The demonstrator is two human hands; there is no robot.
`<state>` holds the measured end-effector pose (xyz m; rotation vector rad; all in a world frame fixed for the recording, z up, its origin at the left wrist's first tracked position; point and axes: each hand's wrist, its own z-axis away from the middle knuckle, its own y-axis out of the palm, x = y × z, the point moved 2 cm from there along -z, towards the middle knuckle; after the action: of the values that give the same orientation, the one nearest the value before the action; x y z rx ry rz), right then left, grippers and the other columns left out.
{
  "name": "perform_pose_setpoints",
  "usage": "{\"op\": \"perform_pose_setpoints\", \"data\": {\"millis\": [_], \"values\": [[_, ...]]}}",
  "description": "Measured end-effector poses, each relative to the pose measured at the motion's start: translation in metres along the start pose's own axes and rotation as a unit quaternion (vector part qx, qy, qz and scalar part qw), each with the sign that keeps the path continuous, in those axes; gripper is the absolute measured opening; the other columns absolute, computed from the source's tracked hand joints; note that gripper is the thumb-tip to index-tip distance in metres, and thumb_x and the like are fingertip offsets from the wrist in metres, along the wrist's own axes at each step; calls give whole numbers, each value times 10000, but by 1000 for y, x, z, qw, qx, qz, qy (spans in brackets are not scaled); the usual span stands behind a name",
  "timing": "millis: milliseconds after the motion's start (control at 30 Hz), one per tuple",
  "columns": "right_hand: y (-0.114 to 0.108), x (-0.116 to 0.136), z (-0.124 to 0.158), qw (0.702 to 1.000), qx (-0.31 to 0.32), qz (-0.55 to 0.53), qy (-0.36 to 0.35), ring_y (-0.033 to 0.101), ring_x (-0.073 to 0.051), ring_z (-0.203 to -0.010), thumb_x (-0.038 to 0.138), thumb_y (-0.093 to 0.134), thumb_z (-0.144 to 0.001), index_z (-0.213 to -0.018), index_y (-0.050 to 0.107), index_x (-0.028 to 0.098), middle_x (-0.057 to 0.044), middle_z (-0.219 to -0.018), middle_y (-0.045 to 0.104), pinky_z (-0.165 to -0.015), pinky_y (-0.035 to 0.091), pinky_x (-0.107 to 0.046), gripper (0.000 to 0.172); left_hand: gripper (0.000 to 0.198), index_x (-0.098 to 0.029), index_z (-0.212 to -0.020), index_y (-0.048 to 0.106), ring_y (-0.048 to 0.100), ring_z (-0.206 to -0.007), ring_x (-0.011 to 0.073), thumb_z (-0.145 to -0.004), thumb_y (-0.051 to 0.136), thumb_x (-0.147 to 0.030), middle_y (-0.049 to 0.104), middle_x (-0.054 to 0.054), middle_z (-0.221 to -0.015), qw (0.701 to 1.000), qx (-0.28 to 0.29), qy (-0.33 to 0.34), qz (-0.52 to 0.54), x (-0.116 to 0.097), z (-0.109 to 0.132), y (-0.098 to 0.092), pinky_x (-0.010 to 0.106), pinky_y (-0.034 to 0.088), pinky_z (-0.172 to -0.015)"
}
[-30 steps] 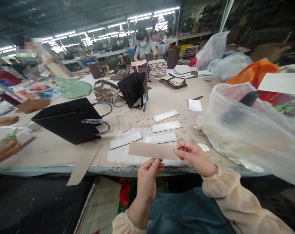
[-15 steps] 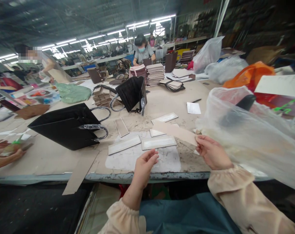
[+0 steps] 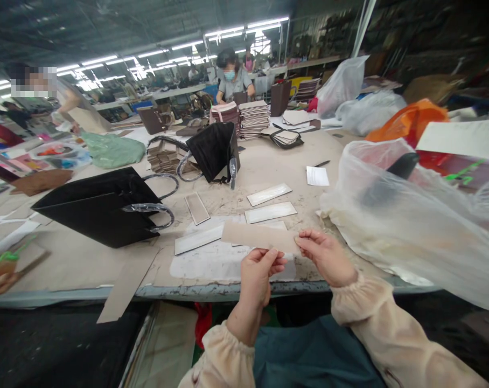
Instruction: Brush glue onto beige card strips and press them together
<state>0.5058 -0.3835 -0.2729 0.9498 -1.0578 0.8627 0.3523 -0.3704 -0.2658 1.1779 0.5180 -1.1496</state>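
A beige rectangular strip [image 3: 256,236] is held level above the table's front part. My right hand [image 3: 327,256] pinches its right end between thumb and fingers. Along the lower edge, my left hand [image 3: 258,272] grips it with the thumb on top. Beneath it lies a white-stained sheet [image 3: 228,267], and the strip hides part of a panel there. Dark-edged panels with whitish, shiny faces lie around: one panel [image 3: 271,212] behind the strip, another panel [image 3: 269,194] farther back, and a third panel [image 3: 198,240] to the left. A small beige panel [image 3: 197,208] is farther left.
Two black handbags, a near bag [image 3: 95,210] and a far bag [image 3: 214,151], stand on the left. A translucent plastic bag [image 3: 374,199] bulges on the right. Stacked pieces [image 3: 253,119] stand at the back. A co-worker's hand [image 3: 2,283] is at far left.
My right hand has brought the beige strip left and nearer, over the sheet. My left hand has moved right and taken hold of its lower edge. The view has shifted slightly.
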Motion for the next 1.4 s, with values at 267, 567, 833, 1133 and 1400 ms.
{"op": "perform_pose_setpoints", "data": {"millis": [267,567,833,1133,1400], "values": [[2,5,5,997,-16,72,-20,435,-103,-519,360,710,-620,-748,588,182,46,-553,519,-517,345,-258,251,343,-84,-650,626,576,-493,104,-631,713,-415,633,51,-581,996,-3,-19,-90,9,4,-12,170,386,-415],[-1,-2,3,999,-39,25,-7,427,-99,-517,335,709,-599,-732,607,184,36,-598,533,-490,331,-252,226,294,-86,-704,641,577,-479,86,-666,689,-374,665,77,-616,974,119,-177,-76,9,26,-33,138,330,-393],[-11,7,-2,991,-96,-93,6,462,-80,-552,300,765,-531,-717,593,191,40,-671,552,-486,368,-220,275,321,-108,-864,634,630,-590,107,-685,688,-370,693,116,-863,985,58,-141,-78,4,43,-46,140,417,-449],[4,1,5,999,-13,8,-46,448,-98,-554,350,707,-639,-771,591,193,37,-643,541,-520,360,-250,237,319,-97,-856,652,640,-650,116,-672,710,-352,680,121,-951,995,58,-76,4,-2,20,-11,159,478,-503],[0,3,5,997,-39,48,-52,414,-94,-521,309,684,-639,-737,598,185,40,-587,521,-502,324,-253,180,261,-87,-705,659,533,-465,58,-681,683,-346,666,63,-646,986,64,-74,-136,6,24,-22,138,347,-401]]}}
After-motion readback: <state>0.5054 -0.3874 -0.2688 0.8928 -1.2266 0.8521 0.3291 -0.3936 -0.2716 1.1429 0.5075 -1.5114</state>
